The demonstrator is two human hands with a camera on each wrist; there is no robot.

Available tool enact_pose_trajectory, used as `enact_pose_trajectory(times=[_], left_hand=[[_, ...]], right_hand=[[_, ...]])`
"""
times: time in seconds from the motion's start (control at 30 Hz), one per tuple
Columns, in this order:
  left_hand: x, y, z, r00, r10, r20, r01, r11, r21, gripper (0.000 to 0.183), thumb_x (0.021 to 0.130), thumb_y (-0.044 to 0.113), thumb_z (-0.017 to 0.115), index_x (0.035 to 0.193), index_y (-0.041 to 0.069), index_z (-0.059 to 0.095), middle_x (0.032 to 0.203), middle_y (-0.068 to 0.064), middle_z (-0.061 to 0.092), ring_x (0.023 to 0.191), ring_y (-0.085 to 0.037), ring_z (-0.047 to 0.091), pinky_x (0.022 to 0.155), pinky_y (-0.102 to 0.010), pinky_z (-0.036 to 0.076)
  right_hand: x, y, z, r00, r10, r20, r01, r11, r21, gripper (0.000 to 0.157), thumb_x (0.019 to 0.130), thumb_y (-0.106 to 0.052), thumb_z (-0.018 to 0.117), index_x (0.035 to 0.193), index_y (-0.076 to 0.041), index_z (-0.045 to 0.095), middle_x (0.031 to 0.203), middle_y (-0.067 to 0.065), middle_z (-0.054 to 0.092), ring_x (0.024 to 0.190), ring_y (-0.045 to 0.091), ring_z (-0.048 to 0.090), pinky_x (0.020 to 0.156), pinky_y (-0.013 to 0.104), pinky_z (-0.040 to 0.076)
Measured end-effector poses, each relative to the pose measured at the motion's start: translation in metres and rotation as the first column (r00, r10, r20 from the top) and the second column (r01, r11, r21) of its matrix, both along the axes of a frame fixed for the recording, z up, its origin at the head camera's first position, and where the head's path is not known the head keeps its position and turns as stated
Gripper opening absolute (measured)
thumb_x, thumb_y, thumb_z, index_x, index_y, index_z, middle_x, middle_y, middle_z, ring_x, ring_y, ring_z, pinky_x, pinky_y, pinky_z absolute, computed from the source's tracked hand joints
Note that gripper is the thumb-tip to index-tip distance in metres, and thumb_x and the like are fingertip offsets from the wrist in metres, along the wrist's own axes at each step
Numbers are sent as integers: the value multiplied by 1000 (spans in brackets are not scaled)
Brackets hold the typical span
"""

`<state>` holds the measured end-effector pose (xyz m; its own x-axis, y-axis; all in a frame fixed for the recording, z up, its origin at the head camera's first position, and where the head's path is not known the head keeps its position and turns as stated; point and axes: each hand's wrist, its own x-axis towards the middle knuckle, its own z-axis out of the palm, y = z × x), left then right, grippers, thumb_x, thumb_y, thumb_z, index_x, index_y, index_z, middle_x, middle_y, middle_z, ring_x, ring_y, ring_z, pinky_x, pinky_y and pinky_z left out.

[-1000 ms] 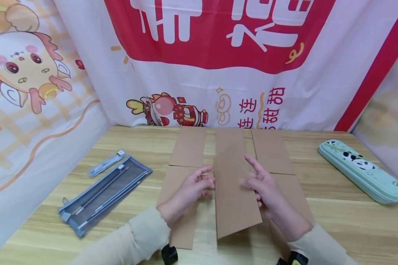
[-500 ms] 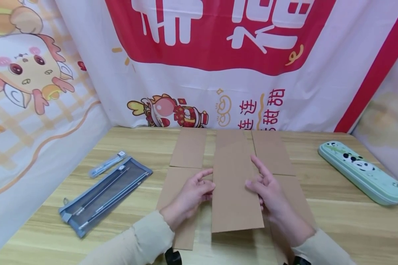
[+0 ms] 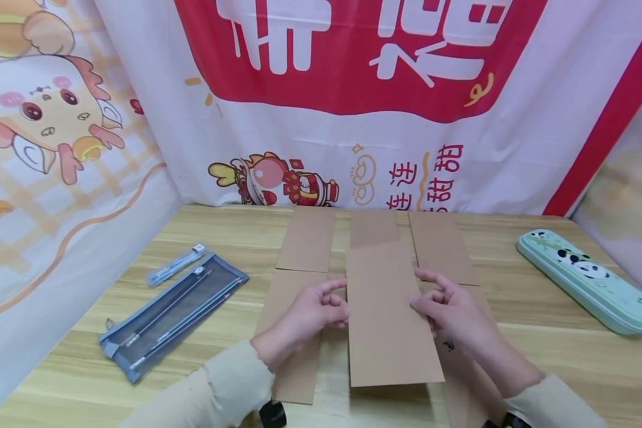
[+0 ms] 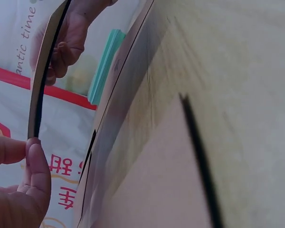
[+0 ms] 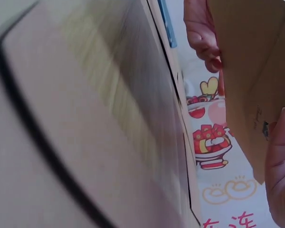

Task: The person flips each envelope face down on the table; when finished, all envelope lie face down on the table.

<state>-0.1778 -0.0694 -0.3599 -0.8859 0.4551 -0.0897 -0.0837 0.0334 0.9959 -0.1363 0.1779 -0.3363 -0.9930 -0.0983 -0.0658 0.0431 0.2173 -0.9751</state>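
Note:
A flat brown cardboard piece (image 3: 393, 333) is held up over the middle of the table, its near edge raised with shadow beneath. My left hand (image 3: 310, 312) pinches its left edge; the left wrist view shows thumb and finger (image 4: 37, 164) meeting on that edge. On the opposite side, my right hand (image 3: 457, 312) grips the right edge between thumb and fingers. The right wrist view shows the underside of this cardboard (image 5: 249, 90), with a crease line and a small dark print. Beneath its far end lies another cardboard piece (image 3: 373, 226).
Flat cardboard lies left (image 3: 306, 238) and right (image 3: 444, 246) in columns reaching the back. A blue mesh pencil pouch (image 3: 179, 315) with long thin items and a small clear case (image 3: 176, 266) lie at left. A mint panda pencil case (image 3: 588, 279) lies right. A printed cloth (image 3: 278, 131) hangs behind.
The held cardboard has turned from a slant to face up more squarely, and its far edge has come nearer. My right hand has shifted right, its raised index finger now lowered to the edge.

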Motion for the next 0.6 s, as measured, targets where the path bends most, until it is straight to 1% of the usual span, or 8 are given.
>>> enact_pose_trajectory(times=[0.1, 0.23, 0.33, 0.4, 0.6], left_hand=[[0, -1, 1, 1000, -26, -15, 25, 998, -50, 62, 81, -7, 59, 138, -6, 34, 81, -6, 62, 69, -12, 60, 70, -27, 55], [0, 0, 2, 999, -46, -29, 42, 992, -123, 62, 79, -7, 59, 137, -7, 35, 80, -8, 63, 67, -12, 59, 69, -27, 55], [0, 1, 3, 997, -68, -29, 62, 984, -165, 63, 79, -8, 58, 137, -7, 34, 78, -9, 62, 66, -12, 58, 67, -27, 54], [0, 1, 4, 997, -81, -20, 76, 980, -185, 64, 79, -8, 58, 137, -8, 33, 77, -8, 61, 66, -11, 57, 66, -26, 53], [2, 4, 1, 994, -113, -15, 105, 959, -262, 69, 75, -10, 60, 137, -12, 29, 69, -3, 56, 61, -11, 55, 62, -26, 54]], right_hand=[[-2, 3, -2, 999, 27, 23, -28, 998, 50, 62, 86, -11, 63, 139, -1, 32, 63, -3, 52, 51, 8, 47, 45, 24, 46], [-4, 6, -6, 992, 102, 68, -110, 987, 119, 71, 84, -11, 66, 141, 3, 26, 62, 0, 54, 47, 10, 49, 43, 24, 48], [-4, 8, -10, 980, 172, 97, -183, 976, 118, 80, 83, -12, 67, 143, 6, 18, 60, 1, 53, 46, 11, 50, 44, 25, 49], [-4, 9, -12, 972, 203, 115, -216, 970, 115, 85, 83, -13, 68, 143, 8, 13, 59, 1, 53, 46, 11, 51, 44, 25, 49], [-6, 8, -15, 957, 235, 172, -261, 954, 150, 89, 81, -16, 70, 143, 11, 11, 59, 2, 54, 46, 11, 51, 45, 25, 50]])
